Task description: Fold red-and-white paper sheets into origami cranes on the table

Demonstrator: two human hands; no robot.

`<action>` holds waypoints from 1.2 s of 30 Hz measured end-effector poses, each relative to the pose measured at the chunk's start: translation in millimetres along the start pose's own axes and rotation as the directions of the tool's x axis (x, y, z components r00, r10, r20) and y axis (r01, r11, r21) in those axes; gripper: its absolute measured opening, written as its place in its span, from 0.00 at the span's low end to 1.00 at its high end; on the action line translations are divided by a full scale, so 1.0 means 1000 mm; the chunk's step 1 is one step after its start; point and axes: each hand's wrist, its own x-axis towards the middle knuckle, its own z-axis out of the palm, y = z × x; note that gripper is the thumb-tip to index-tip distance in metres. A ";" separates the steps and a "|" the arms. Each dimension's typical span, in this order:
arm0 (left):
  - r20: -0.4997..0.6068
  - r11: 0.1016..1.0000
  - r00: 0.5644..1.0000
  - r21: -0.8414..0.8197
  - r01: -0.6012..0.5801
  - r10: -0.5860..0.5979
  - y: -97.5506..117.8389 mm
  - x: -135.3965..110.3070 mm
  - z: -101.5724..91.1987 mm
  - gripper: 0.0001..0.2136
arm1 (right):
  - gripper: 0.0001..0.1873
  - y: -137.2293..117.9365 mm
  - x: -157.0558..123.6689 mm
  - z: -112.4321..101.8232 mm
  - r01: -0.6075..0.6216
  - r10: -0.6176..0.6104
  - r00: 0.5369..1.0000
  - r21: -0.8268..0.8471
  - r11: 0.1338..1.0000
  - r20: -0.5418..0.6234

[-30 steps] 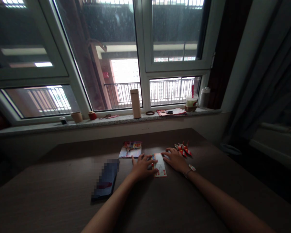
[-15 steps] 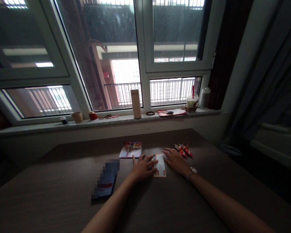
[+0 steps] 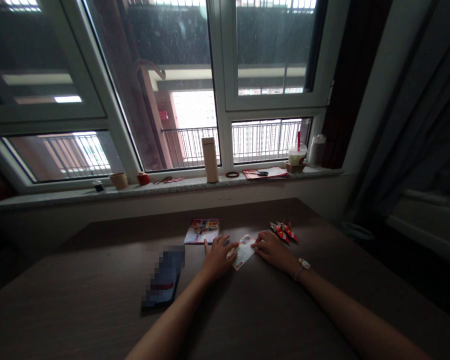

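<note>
A small printed sheet of paper (image 3: 244,253), white with red and orange marks, lies turned at a slant on the brown table. At its left corner my left hand (image 3: 218,256) holds the edge between thumb and index finger, the other fingers spread on the table. My right hand (image 3: 275,250), with a band at the wrist, pinches the right edge. Just beyond my right hand are several folded red-and-white paper pieces (image 3: 284,231). A colourful printed booklet or stack of sheets (image 3: 202,231) lies beyond my left hand.
A dark phone-like object (image 3: 167,280), partly pixelated, lies left of my left forearm. On the windowsill (image 3: 180,186) stand a beige flask (image 3: 210,160), a lidded drink cup (image 3: 297,154), a brown cup (image 3: 119,180), and scissors (image 3: 262,173) on red-edged papers.
The paper has turned from upright to a slant. My fingers, which were spread beside and over it, have closed on its left and right edges.
</note>
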 end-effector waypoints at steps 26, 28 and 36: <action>-0.039 0.985 0.992 -0.123 -0.123 0.119 -0.003 0.002 -0.002 0.12 | 0.09 -0.011 0.002 -0.005 0.137 -0.138 0.990 -0.111 0.984 -0.002; -0.056 0.983 0.991 -0.125 -0.131 0.124 -0.003 0.003 -0.001 0.12 | 0.08 -0.009 0.002 -0.003 0.142 -0.145 0.989 -0.123 0.982 -0.019; -0.075 0.983 0.987 -0.109 -0.148 0.140 -0.004 0.003 0.001 0.10 | 0.06 -0.007 0.001 0.004 0.180 -0.193 0.976 -0.118 0.977 -0.106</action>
